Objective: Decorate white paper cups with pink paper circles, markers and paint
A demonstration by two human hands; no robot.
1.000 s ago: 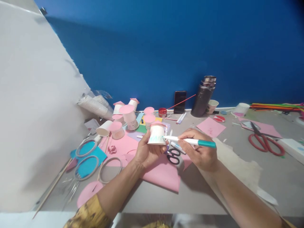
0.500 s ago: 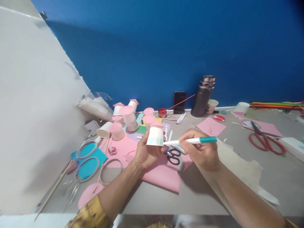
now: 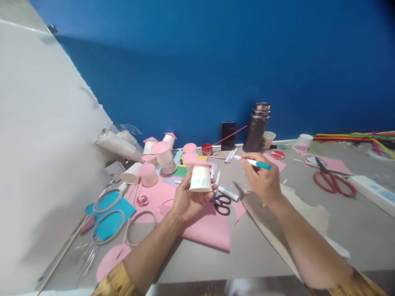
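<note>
A white paper cup [image 3: 201, 178], upside down with a pink paper top and teal strokes near its rim, rests in my left hand [image 3: 191, 199], whose fingers wrap round its lower part. My right hand [image 3: 264, 176] grips a white marker [image 3: 253, 162] with a teal end; its tip points left and is clear of the cup. Below the cup lie pink paper sheets [image 3: 210, 232]. Black-handled scissors [image 3: 222, 204] and a capped marker [image 3: 228, 193] are just right of the cup.
Several pink-topped cups [image 3: 162, 152] stand at the back left, near stacked paper cups [image 3: 119, 144]. A black flask [image 3: 256, 128] and a phone [image 3: 228, 135] are by the blue wall. Red-handled scissors [image 3: 335, 183] lie right; grey tape rings [image 3: 108, 227] lie left.
My right hand has drawn the marker away from the cup, up toward the back of the table. The cup, still in my left hand, has tilted slightly. The whole view has shifted a little.
</note>
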